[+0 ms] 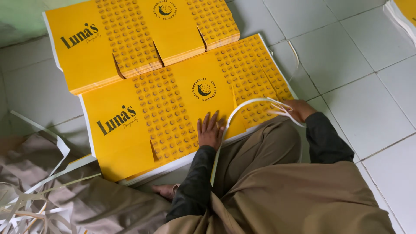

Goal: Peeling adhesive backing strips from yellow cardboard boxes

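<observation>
Pale grey-white ceramic tiles of the floor (368,86) are filling the right and far part of the scene, and everything is lying directly on them. Two stacks of yellow printed cardboard sheets with die-cut notches are lying side by side. The far stack of yellow sheets (130,39) is lying at the far left, well apart from both hands. The near stack of yellow sheets (143,125) is lying just in front of the person's knees, its white-edged border showing along the near side, and its far edge is touching or overlapping the far stack.

Brown cloth of the person's garment (281,195) is covering the near middle and right, and a crumpled heap of grey-brown fabric (86,203) is lying at the near left, with loose white paper trimmings (30,203) tangled over it.

A long white paper offcut strip (247,106) is arching up from the right edge of the near stack, curving between the two hands. The left hand (210,130), in a dark sleeve, is pressing flat on the near stack with released, spread fingers, just beside the strip. The right hand (299,110) is clenching the far-right end of the white strip and is lifting it off the sheets. A bare foot (167,190) is peeking out near the stack's near edge.
</observation>
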